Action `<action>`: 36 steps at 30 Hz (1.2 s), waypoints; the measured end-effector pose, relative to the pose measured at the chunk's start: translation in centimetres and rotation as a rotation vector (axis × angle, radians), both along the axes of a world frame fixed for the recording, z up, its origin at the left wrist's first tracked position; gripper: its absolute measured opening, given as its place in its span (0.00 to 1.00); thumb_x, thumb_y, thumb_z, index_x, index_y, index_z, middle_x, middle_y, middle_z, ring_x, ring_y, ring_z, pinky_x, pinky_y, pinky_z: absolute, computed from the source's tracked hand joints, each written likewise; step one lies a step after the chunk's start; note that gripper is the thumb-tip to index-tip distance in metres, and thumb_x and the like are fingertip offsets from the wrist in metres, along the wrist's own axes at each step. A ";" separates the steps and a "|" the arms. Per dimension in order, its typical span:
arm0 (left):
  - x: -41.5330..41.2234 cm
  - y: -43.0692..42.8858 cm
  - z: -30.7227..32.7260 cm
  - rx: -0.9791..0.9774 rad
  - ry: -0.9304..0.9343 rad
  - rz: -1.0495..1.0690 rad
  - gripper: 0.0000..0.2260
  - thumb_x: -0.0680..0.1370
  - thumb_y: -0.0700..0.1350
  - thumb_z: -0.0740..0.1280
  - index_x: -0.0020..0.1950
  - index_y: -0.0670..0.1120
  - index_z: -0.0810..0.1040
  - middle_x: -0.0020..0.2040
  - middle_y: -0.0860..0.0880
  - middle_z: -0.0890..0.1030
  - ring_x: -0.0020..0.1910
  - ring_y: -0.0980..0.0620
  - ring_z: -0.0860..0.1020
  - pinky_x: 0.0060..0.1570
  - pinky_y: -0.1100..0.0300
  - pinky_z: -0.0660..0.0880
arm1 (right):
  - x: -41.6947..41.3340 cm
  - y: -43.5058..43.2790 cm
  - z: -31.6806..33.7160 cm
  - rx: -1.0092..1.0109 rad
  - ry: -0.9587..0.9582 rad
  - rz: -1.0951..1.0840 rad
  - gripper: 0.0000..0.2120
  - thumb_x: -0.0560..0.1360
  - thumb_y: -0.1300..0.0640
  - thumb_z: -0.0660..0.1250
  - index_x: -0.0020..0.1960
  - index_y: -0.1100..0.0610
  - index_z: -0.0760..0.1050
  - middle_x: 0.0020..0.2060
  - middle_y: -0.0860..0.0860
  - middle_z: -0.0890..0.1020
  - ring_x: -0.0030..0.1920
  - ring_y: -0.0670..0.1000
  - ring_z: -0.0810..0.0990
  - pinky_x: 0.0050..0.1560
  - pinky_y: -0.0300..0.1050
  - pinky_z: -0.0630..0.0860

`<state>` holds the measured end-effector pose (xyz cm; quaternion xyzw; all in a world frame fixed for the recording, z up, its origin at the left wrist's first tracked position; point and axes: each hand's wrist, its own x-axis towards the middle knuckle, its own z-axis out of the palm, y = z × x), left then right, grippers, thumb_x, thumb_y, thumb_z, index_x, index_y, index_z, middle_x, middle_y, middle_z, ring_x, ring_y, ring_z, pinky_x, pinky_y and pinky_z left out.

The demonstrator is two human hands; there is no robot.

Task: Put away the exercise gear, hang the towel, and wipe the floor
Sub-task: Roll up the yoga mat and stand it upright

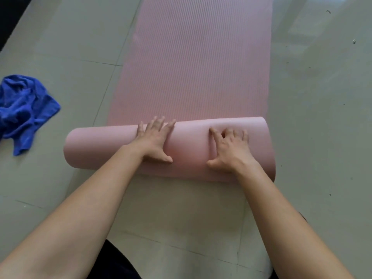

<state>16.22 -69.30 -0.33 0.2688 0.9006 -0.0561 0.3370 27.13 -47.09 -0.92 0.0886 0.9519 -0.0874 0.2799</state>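
A pink exercise mat lies on the tiled floor, stretching away from me. Its near end is rolled into a thick roll lying crosswise. My left hand rests flat on top of the roll near its middle, fingers spread. My right hand presses on the roll's right part, fingers spread and denting the foam. A crumpled blue towel lies on the floor to the left, apart from the mat.
Pale tiled floor surrounds the mat, with small dark specks at the right. A dark edge runs along the far left corner. My dark-clothed knees show at the bottom.
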 end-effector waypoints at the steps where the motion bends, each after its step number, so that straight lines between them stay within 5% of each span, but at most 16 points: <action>1: 0.1 0.3 -0.2 -0.010 -0.004 -0.022 0.57 0.65 0.61 0.76 0.80 0.57 0.39 0.81 0.46 0.47 0.80 0.46 0.44 0.75 0.37 0.41 | 0.1 -0.1 0.2 -0.013 0.061 -0.039 0.45 0.67 0.33 0.63 0.78 0.50 0.57 0.67 0.61 0.68 0.69 0.62 0.67 0.73 0.63 0.54; 4: 0.1 0.8 0.1 0.038 0.024 -0.051 0.56 0.63 0.59 0.78 0.81 0.55 0.45 0.77 0.46 0.60 0.77 0.45 0.57 0.76 0.42 0.51 | -0.5 -0.1 0.3 -0.052 0.313 -0.156 0.37 0.65 0.35 0.56 0.67 0.54 0.71 0.66 0.59 0.70 0.70 0.61 0.65 0.75 0.60 0.52; 6: 0.0 0.8 0.4 0.123 0.037 -0.075 0.53 0.63 0.57 0.78 0.80 0.56 0.50 0.75 0.49 0.65 0.75 0.47 0.62 0.74 0.45 0.56 | -0.9 0.4 0.0 -0.085 0.318 -0.146 0.39 0.65 0.36 0.56 0.71 0.55 0.68 0.76 0.59 0.63 0.79 0.59 0.55 0.78 0.60 0.41; 8: 0.3 0.9 0.6 0.174 0.035 -0.133 0.51 0.62 0.57 0.78 0.79 0.58 0.52 0.74 0.51 0.67 0.74 0.48 0.64 0.73 0.45 0.56 | -0.8 1.0 -0.4 -0.079 0.193 -0.102 0.42 0.67 0.35 0.53 0.78 0.51 0.61 0.77 0.59 0.64 0.79 0.58 0.57 0.78 0.63 0.39; 11: 1.1 1.6 1.1 0.128 -0.021 -0.193 0.55 0.62 0.60 0.78 0.80 0.58 0.46 0.77 0.50 0.61 0.77 0.49 0.58 0.75 0.40 0.48 | 0.0 2.0 0.3 -0.037 0.072 -0.103 0.30 0.70 0.35 0.54 0.66 0.49 0.72 0.58 0.57 0.81 0.59 0.58 0.77 0.66 0.58 0.66; 13: 1.4 2.2 1.5 0.047 -0.071 -0.205 0.62 0.59 0.66 0.78 0.79 0.59 0.40 0.80 0.49 0.53 0.79 0.48 0.51 0.76 0.38 0.43 | 0.5 2.7 0.7 -0.078 0.008 -0.155 0.20 0.72 0.38 0.59 0.54 0.50 0.76 0.51 0.56 0.83 0.49 0.58 0.78 0.47 0.50 0.69; 14: 1.6 2.6 1.5 0.013 -0.070 -0.232 0.64 0.56 0.69 0.78 0.79 0.59 0.39 0.80 0.48 0.51 0.79 0.47 0.50 0.76 0.38 0.44 | 0.7 3.2 0.4 -0.098 -0.026 -0.181 0.19 0.73 0.38 0.60 0.54 0.50 0.76 0.53 0.56 0.83 0.49 0.58 0.78 0.46 0.49 0.69; 16: 2.2 3.3 0.9 -0.044 -0.029 -0.300 0.64 0.56 0.69 0.77 0.80 0.58 0.41 0.78 0.46 0.56 0.77 0.45 0.56 0.75 0.42 0.51 | 1.6 3.6 -0.6 -0.100 -0.072 -0.224 0.28 0.73 0.36 0.60 0.69 0.48 0.71 0.62 0.58 0.79 0.61 0.59 0.77 0.58 0.53 0.71; 18: 2.5 3.7 0.0 -0.062 0.027 -0.308 0.57 0.58 0.67 0.78 0.79 0.59 0.48 0.72 0.47 0.68 0.71 0.45 0.67 0.69 0.46 0.62 | 2.8 3.0 -1.9 -0.046 -0.012 -0.253 0.40 0.71 0.33 0.60 0.79 0.49 0.60 0.71 0.60 0.71 0.72 0.59 0.68 0.73 0.58 0.59; 21: 1.2 4.2 0.2 0.039 0.031 -0.178 0.36 0.61 0.63 0.77 0.67 0.58 0.70 0.58 0.50 0.81 0.59 0.45 0.78 0.55 0.53 0.75 | 4.1 1.4 -3.0 -0.032 0.268 -0.289 0.36 0.71 0.38 0.55 0.76 0.52 0.66 0.69 0.59 0.73 0.70 0.60 0.69 0.75 0.60 0.57; 23: -0.3 3.9 0.7 0.050 -0.012 -0.118 0.27 0.62 0.62 0.77 0.56 0.54 0.76 0.52 0.51 0.82 0.54 0.45 0.80 0.47 0.55 0.75 | 4.2 0.7 -3.3 -0.043 0.478 -0.293 0.30 0.74 0.42 0.54 0.71 0.54 0.73 0.64 0.58 0.78 0.65 0.61 0.74 0.74 0.60 0.60; 27: -1.8 2.8 0.3 0.034 -0.151 0.010 0.31 0.56 0.65 0.77 0.55 0.55 0.76 0.53 0.52 0.82 0.53 0.47 0.79 0.50 0.54 0.77 | 2.7 -0.2 -3.3 -0.007 0.671 -0.276 0.20 0.81 0.47 0.57 0.66 0.55 0.77 0.65 0.61 0.78 0.67 0.63 0.74 0.74 0.64 0.58; 30: -1.8 3.2 -0.3 0.071 0.011 -0.032 0.48 0.57 0.65 0.79 0.73 0.59 0.64 0.67 0.48 0.74 0.67 0.44 0.71 0.65 0.48 0.68 | 2.0 -0.6 -3.5 -0.064 0.706 -0.250 0.16 0.81 0.52 0.59 0.64 0.55 0.79 0.63 0.62 0.79 0.63 0.65 0.77 0.68 0.62 0.67; 33: -0.6 3.0 -1.0 0.210 0.337 -0.041 0.53 0.61 0.64 0.78 0.79 0.58 0.54 0.75 0.44 0.60 0.75 0.43 0.57 0.74 0.39 0.51 | 2.7 -0.9 -3.9 -0.047 0.540 -0.150 0.30 0.78 0.40 0.54 0.73 0.55 0.70 0.70 0.62 0.73 0.72 0.65 0.69 0.74 0.65 0.56; 36: -0.1 2.2 -2.0 0.226 0.251 -0.093 0.46 0.69 0.65 0.71 0.80 0.55 0.52 0.79 0.44 0.55 0.79 0.43 0.50 0.75 0.38 0.43 | 2.8 -0.5 -4.0 0.089 0.379 -0.066 0.54 0.67 0.20 0.55 0.82 0.53 0.52 0.79 0.65 0.55 0.80 0.64 0.49 0.77 0.68 0.38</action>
